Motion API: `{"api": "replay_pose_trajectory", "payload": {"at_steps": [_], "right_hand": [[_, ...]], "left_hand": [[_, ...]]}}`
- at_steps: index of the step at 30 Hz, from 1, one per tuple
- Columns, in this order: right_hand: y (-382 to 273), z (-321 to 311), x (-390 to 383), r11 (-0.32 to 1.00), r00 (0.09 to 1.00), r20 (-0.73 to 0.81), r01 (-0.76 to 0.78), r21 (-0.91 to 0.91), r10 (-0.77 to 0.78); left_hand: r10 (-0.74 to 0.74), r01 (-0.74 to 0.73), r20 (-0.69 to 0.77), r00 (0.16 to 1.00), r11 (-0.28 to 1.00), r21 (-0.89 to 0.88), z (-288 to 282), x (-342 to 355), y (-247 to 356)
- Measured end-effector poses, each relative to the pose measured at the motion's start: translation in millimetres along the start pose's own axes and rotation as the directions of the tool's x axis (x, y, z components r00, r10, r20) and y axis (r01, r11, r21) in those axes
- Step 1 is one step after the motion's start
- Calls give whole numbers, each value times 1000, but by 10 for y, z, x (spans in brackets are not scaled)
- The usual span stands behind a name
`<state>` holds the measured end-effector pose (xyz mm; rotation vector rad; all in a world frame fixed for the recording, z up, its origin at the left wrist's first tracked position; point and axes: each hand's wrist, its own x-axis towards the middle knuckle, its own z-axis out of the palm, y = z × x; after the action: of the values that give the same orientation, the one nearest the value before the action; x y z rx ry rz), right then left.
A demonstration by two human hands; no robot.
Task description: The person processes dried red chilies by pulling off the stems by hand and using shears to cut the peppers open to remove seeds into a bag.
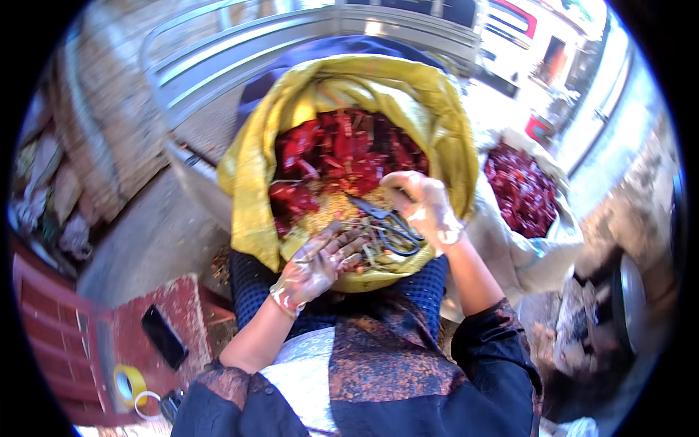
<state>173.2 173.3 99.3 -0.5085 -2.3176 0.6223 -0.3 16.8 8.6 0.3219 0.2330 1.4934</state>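
Observation:
A yellow woven sack (252, 178) rests at my lap, holding dried red chillies (361, 149), pale seeds (324, 209) and bits of stalk. Dark scissors (399, 240) lie on the seeds and stalks in its front half. My left hand (320, 264), in a stained translucent glove, is open over the sack's front, fingers spread at the stalks left of the scissors. My right hand (422, 207), also gloved, is raised beside the scissors with its fingers curled closed; I cannot make out what, if anything, is in it.
A white sack (542, 255) of red chillies stands right, near a round metal vessel (628, 302). A red wooden seat (149, 295) at lower left holds a phone (164, 336) and yellow tape roll (130, 384). A metal rail (218, 40) runs behind. Wooden boards (102, 124) stand left.

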Motion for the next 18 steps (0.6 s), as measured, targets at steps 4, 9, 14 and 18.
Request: {"api": "replay_pose_trajectory", "payload": {"at_steps": [4, 9, 14, 18], "right_hand": [[-238, 904, 457, 990, 972, 187, 141, 18, -142], [-503, 1412, 835, 893, 939, 276, 293, -340, -203], [-121, 1567, 945, 996, 989, 143, -35, -86, 47], [-101, 1003, 667, 980, 983, 120, -117, -158, 137]], "left_hand": [[134, -132, -82, 988, 991, 31, -49, -203, 194], [158, -163, -145, 977, 986, -26, -166, -330, 348], [150, -163, -124, 981, 980, -110, -232, -377, 397], [175, -194, -169, 970, 976, -99, -222, -344, 334]]}}
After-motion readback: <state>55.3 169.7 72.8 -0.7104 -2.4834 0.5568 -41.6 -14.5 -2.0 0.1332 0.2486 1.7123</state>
